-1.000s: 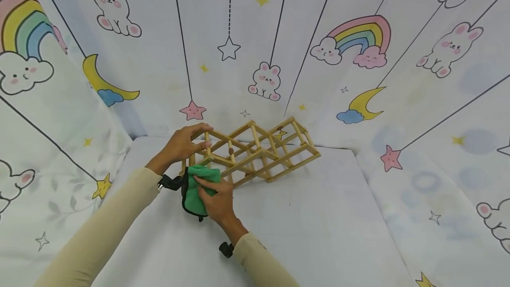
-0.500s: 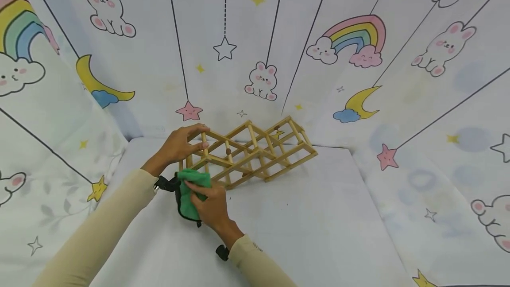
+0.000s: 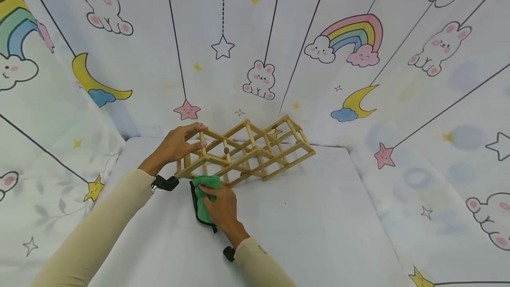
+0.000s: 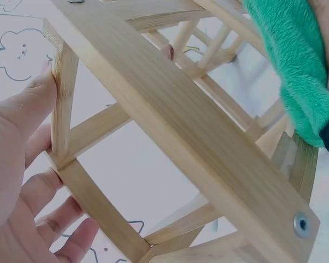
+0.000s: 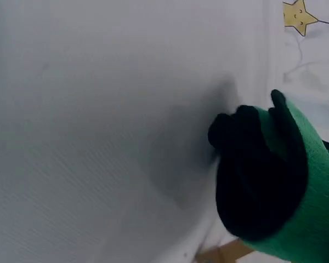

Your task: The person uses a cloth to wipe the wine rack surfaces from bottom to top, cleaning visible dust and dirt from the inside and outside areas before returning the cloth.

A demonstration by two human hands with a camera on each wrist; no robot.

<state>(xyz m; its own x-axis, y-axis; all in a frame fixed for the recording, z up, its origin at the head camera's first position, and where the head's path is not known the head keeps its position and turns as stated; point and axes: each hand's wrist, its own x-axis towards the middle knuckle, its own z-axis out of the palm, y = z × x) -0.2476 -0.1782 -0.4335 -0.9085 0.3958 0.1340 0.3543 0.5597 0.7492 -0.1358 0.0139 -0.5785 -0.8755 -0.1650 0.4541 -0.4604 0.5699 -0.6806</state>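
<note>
A wooden lattice rack, its slats and dowels joined in open diamond cells, stands at the back of the white table. My left hand grips its left end; in the left wrist view, the thumb and fingers lie around an end bar beneath a wide slat. A green plush cloth with black edging is pinched in my right hand, up against the rack's lower front left. Folds of the cloth fill the right side of the right wrist view and hide the fingers there.
The white-covered table extends in front of the rack and to its right. Close behind rises a white backdrop printed with rabbits, stars and rainbows. Black camera mounts are on both wrists.
The right hand has moved the cloth left, then back right and slightly lower along the rack's front. The left hand keeps its grip, and the rack holds its place. The head view has shifted slightly.
</note>
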